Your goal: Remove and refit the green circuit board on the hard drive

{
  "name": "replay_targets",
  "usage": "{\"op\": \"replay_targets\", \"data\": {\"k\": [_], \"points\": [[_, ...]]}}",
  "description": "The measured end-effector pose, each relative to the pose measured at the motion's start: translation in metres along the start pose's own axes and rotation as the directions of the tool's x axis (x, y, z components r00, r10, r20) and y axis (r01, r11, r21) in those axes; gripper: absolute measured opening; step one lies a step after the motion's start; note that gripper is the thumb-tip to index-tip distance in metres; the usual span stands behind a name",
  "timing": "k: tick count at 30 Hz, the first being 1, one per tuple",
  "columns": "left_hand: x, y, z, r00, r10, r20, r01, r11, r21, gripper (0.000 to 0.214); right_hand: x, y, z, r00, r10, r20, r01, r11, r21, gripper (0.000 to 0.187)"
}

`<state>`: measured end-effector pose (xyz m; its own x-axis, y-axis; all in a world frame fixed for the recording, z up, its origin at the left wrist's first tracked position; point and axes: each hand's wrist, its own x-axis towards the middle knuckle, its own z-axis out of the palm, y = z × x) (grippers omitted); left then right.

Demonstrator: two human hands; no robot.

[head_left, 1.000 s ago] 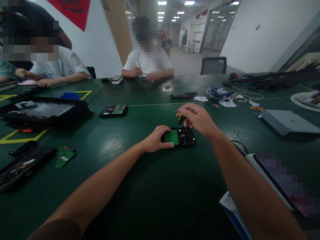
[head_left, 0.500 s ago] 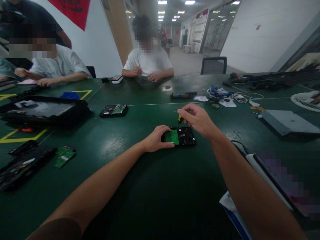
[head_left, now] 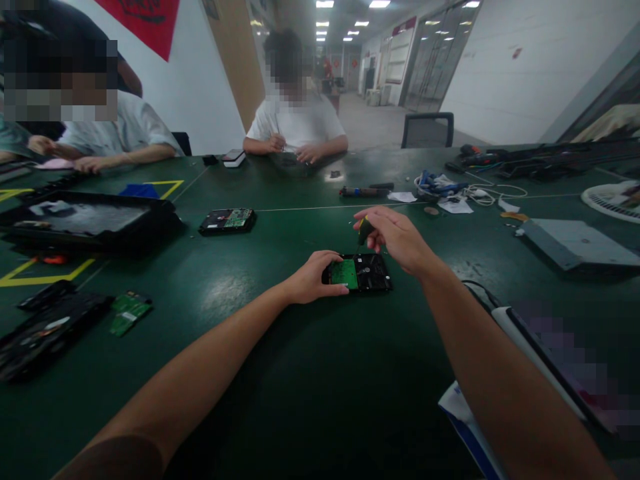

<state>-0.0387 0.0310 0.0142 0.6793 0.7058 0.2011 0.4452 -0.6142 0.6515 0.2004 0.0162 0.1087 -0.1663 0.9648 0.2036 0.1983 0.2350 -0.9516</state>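
Observation:
A black hard drive (head_left: 374, 272) with a green circuit board (head_left: 343, 273) on its upper face lies flat on the dark green table. My left hand (head_left: 316, 277) grips the drive's left end, thumb along the near edge and fingers over the far one. In my right hand (head_left: 393, 235) is a small screwdriver (head_left: 365, 230) with a dark green and yellow handle. Its thin shaft points down to the drive's far edge, beside the board's corner. Whether the tip sits in a screw is too small to make out.
Another hard drive (head_left: 227, 221) lies to the left, beyond a loose green board (head_left: 131, 312) and black casing (head_left: 53, 330). A large black tray (head_left: 90, 220) stands far left. On the right are a grey metal box (head_left: 583, 245) and tangled cables (head_left: 440, 185). Two people sit across.
My right fingers have shifted on the screwdriver, which has turned so that more of its handle shows. My left hand and the hard drive have stayed in place.

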Motion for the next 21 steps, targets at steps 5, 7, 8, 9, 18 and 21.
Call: {"op": "replay_targets", "data": {"k": [5,7,8,9,18,21], "points": [[-0.0004,0.0007,-0.0005,1.000,-0.007,0.002,0.007,1.000,-0.007,0.076,-0.0023,-0.0028,0.0000,0.997,-0.074,0.013,0.075,0.994,-0.085,0.027],[0.0001,-0.0004,0.0003,1.000,-0.001,-0.002,0.001,1.000,-0.007,0.076,-0.0027,-0.0021,0.0009,0.997,-0.078,0.000,0.078,0.991,-0.108,0.029],[0.0004,-0.0010,0.0008,1.000,0.001,-0.005,-0.001,1.000,-0.006,0.075,-0.0027,-0.0013,0.0015,0.997,-0.070,-0.008,0.069,0.992,-0.106,0.030],[0.0007,-0.0014,0.0012,1.000,0.001,-0.007,-0.001,1.000,-0.005,0.075,-0.0025,-0.0004,0.0020,0.998,-0.059,-0.017,0.057,0.994,-0.094,0.032],[0.0011,-0.0005,0.0011,1.000,0.008,-0.002,-0.008,1.000,0.011,0.075,0.0000,0.0009,0.0030,1.000,0.003,-0.007,-0.003,1.000,0.025,0.030],[0.0008,-0.0017,0.0015,1.000,0.010,-0.002,-0.010,1.000,0.009,0.075,0.0001,0.0008,0.0020,1.000,0.009,-0.017,-0.008,0.999,0.038,0.030]]}}
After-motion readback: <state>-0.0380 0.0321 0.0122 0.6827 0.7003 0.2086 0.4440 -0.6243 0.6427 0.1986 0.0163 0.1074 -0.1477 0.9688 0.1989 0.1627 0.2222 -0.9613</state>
